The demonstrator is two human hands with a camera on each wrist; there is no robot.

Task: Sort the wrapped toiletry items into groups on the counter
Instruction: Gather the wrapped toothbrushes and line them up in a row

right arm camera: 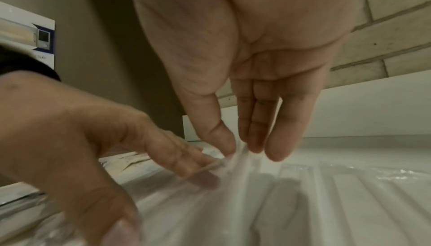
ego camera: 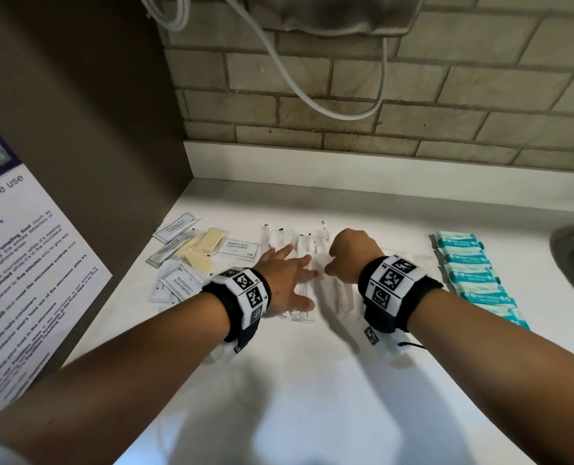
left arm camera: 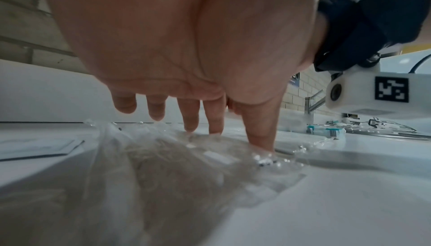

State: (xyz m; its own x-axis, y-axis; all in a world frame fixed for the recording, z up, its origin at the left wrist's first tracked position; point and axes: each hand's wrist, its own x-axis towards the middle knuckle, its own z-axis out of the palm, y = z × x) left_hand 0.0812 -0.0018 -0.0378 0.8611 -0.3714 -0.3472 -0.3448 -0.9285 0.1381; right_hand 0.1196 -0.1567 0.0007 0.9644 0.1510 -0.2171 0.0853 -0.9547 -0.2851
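On the white desk [ego camera: 312, 380], nearest the camera, two forearms reach in, each with a black wrist band carrying square printed markers. The left hand [ego camera: 290, 280] lies spread and flat, fingers straight, its fingertips [left arm camera: 261, 139] pressing down on clear-wrapped packets [ego camera: 300, 297] in the middle of the desk. Just right of it, the right hand [ego camera: 351, 255] bends downward — in the right wrist view its thumb and fingers [right arm camera: 224, 143] pinch the edge of a clear wrapper [right arm camera: 238, 156], lifted slightly off the row of similar packets beneath. The two hands are close together, nearly touching.

Left of the hands sits a loose group of white shampoo sachets [ego camera: 181, 283] with pale yellow soap bars [ego camera: 208, 243] among them, some overlapping. Well to the right, a column of teal-and-white wrapped packs [ego camera: 473, 276] runs from near to far, and past it the rim of a metal sink [ego camera: 571, 256] shows at the edge.

Beyond the hands, more clear-wrapped slim items [ego camera: 292, 238] lie side by side. Farther back stands a brick-tiled wall [ego camera: 413, 105] with a white cable [ego camera: 312, 95] looping down — and on the left, a brown panel bearing a printed notice [ego camera: 27, 263].
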